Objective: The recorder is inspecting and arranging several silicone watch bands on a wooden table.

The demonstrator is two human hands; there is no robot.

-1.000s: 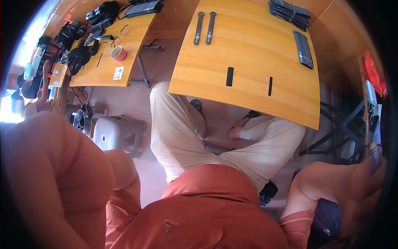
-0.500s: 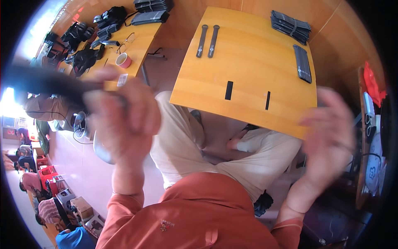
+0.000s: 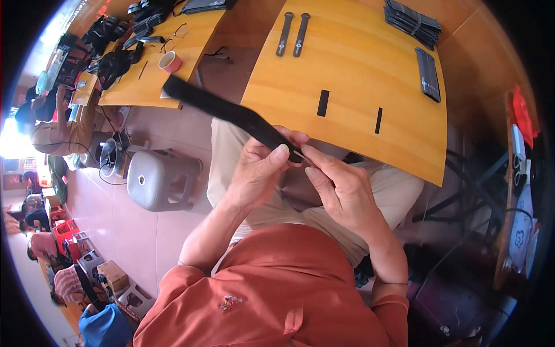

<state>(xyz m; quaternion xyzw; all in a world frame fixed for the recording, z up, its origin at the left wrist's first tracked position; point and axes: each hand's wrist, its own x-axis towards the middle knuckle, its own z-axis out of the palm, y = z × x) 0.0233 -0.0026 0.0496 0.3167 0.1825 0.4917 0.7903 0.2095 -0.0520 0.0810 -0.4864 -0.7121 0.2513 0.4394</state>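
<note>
The strap (image 3: 217,107) is pinched by the left grip (image 3: 260,170); the right grip (image 3: 350,188) is narrowed, hold unclear. Slackly pinched, the strap could be dropped below the bench (image 3: 358,69)'s near edge.

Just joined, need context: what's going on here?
A person sits at a wooden table with a long black strap raised above the lap. The left hand grips it near its lower end; the right hand has its fingertips at that end, though what they pinch is unclear. On the tabletop lie two dark straps, a banded stack, a smaller stack and two short black strips.
</note>
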